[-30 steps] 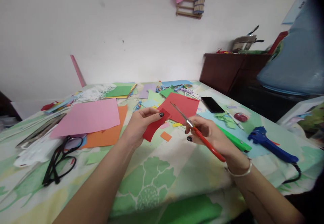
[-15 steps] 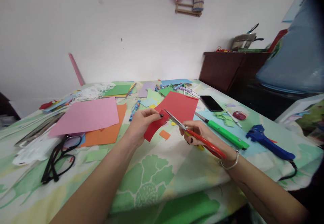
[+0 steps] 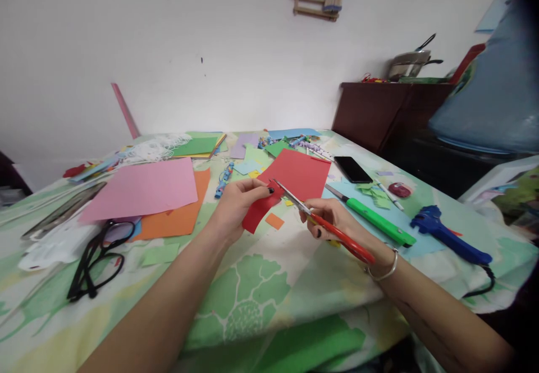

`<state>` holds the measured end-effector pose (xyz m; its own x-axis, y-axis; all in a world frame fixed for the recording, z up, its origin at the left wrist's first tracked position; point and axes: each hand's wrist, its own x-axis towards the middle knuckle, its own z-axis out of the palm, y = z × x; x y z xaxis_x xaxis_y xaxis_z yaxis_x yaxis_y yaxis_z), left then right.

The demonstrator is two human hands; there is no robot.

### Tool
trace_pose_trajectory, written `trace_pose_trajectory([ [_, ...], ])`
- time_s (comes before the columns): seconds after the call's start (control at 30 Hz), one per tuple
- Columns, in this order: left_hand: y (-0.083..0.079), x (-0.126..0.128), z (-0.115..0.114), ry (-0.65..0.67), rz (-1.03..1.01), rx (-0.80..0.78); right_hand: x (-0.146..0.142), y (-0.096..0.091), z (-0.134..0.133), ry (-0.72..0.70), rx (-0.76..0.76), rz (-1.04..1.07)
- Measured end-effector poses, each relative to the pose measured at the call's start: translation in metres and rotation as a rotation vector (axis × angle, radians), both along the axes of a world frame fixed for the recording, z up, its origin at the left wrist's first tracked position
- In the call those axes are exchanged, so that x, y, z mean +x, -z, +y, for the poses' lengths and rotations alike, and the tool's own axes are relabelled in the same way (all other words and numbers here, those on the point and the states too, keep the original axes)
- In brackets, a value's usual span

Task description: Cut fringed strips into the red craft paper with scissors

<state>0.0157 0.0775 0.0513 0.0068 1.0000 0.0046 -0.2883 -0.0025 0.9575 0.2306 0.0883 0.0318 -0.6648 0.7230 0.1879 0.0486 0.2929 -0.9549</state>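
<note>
Between thumb and fingers my left hand pinches a small piece of red paper above the table. My right hand is closed round a pair of scissors with red handles. Their blades point left and reach the upper edge of the held piece, near my left thumb. Whether the blades are cutting through it I cannot tell. Behind both hands lies a larger red sheet. A small orange paper scrap rests on the cloth below the blades.
Right of my right hand lie a green utility knife, a black phone and a blue glue gun with a cable. To the left are pink paper, orange paper and black glasses. A flowered cloth covers the table.
The scissor blades look more closed against the red piece than before. The whole view has shifted slightly; both hands stay in nearly the same place.
</note>
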Motion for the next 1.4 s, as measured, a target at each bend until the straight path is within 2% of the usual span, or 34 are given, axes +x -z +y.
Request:
trace_pose_trajectory([
  [0.33, 0.0016, 0.001, 0.0001, -0.044, 0.025, -0.006, -0.0005, 0.0039, 0.0021, 0.005, 0.005, 0.009],
  [0.9, 0.0013, 0.0012, 0.0006, -0.045, 0.017, -0.021, -0.0035, 0.0019, 0.0013, 0.023, -0.015, 0.011],
  [1.4, 0.0026, 0.0011, 0.0007, -0.051, 0.009, -0.022, -0.0015, 0.0098, 0.0046, 0.051, -0.055, 0.017],
])
